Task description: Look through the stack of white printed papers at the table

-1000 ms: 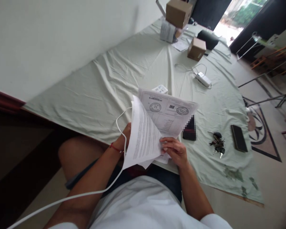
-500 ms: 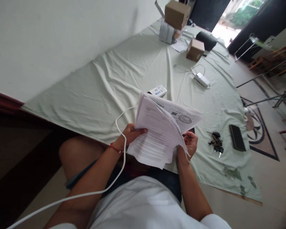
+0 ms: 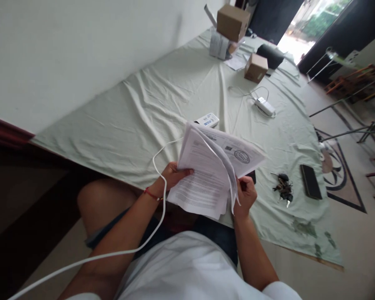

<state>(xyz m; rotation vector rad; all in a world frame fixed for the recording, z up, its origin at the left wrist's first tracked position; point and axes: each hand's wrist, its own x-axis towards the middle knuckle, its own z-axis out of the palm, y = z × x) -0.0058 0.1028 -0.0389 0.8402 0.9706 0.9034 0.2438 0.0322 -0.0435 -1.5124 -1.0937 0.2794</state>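
A sheaf of printed papers [image 3: 206, 175] is held in front of me above the near edge of a table draped in pale green cloth [image 3: 137, 108]. My left hand [image 3: 171, 175] grips the sheaf's left edge, thumb on the top page. My right hand [image 3: 246, 195] pinches the right edges of several lifted pages. A stamped sheet shows underneath at the far right. A white cable [image 3: 158, 166] loops past my left wrist.
On the cloth lie a bunch of keys [image 3: 283, 188], a black phone [image 3: 311, 181], a small white box [image 3: 208, 120], a white adapter with its cord [image 3: 264, 106] and two cardboard boxes [image 3: 256, 67] farther away. A white wall runs along the left.
A page that stood upright has been turned down flat onto the sheaf. My right hand has moved to the right edge and now holds lifted pages.
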